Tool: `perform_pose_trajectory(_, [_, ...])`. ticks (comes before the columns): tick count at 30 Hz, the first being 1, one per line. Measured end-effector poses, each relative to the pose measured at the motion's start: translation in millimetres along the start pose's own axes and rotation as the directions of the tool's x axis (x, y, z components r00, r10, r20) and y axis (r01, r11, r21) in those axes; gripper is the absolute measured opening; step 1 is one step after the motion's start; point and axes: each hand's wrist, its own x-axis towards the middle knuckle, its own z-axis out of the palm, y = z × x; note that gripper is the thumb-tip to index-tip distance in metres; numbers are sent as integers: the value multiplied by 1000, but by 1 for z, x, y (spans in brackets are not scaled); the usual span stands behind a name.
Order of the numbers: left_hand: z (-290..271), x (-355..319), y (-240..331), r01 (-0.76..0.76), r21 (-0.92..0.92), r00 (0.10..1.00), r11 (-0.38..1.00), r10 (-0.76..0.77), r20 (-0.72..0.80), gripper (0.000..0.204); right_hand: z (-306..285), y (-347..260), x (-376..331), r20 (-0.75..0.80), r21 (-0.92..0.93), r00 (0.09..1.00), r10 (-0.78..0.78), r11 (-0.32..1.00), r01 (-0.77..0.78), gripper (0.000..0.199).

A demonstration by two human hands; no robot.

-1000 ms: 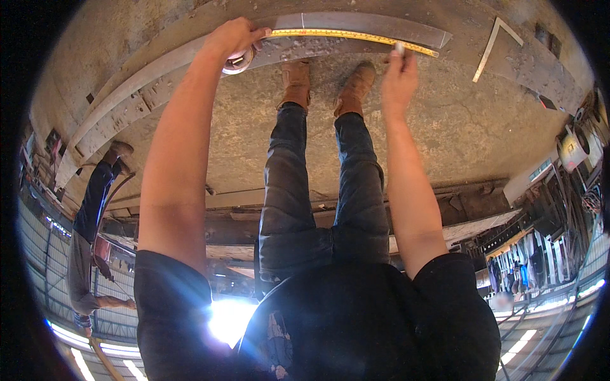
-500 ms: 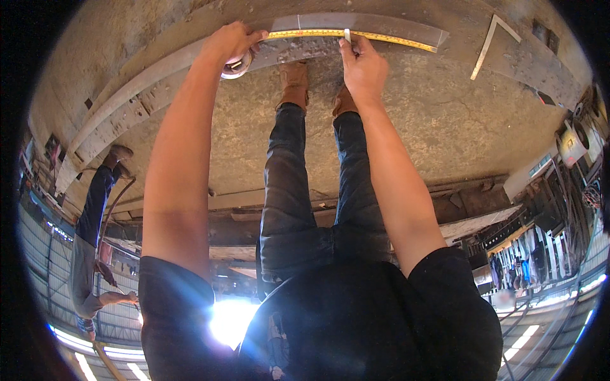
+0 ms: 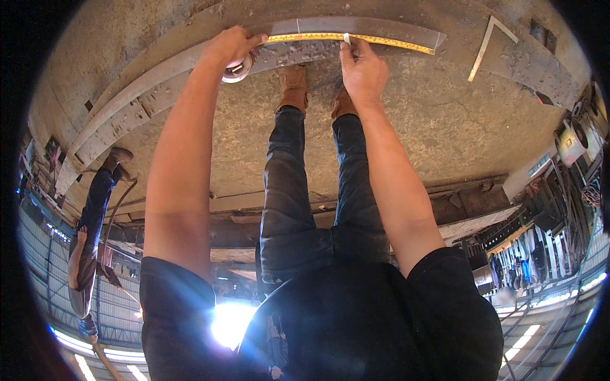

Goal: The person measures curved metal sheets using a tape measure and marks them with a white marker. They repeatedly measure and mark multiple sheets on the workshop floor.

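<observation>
My left hand [image 3: 230, 49] grips a round tape measure case [image 3: 236, 70] and presses it against a long grey metal strip [image 3: 387, 28] lying on the concrete floor. The yellow tape [image 3: 394, 43] runs out to the right along the strip. My right hand [image 3: 363, 66] rests on the strip about midway along the tape and pinches a small white marking stick [image 3: 346, 39] whose tip touches the metal beside the tape. My brown boots [image 3: 292, 86] stand just behind the strip, between my arms.
A pale L-shaped metal square [image 3: 486, 39] lies on the floor to the right of the strip. More flat metal bars [image 3: 114, 130] curve off to the left. Another person [image 3: 92, 216] stands at the far left. Machines and racks [image 3: 572, 171] line the right side.
My right hand slid left along the tape, from near its far end to its middle, and set the marking stick on the strip. My left hand stayed on the case.
</observation>
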Motion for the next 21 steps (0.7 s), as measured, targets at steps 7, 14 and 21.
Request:
perform_pose_trajectory(7, [4, 2, -5, 3, -56, 1000, 998, -4, -11, 51, 1, -7, 5, 23, -68, 999, -35, 997, 36, 27])
perform_pose_trajectory(14, [0, -3, 1, 2, -11, 1000, 1000, -2, -8, 50, -2, -12, 5, 29, -117, 998, -57, 991, 60, 28])
perform_pose_trajectory(21, [4, 1, -7, -12, -44, 1000, 999, 11, -4, 50, -1, -15, 7, 35, -161, 997, -71, 984, 76, 25])
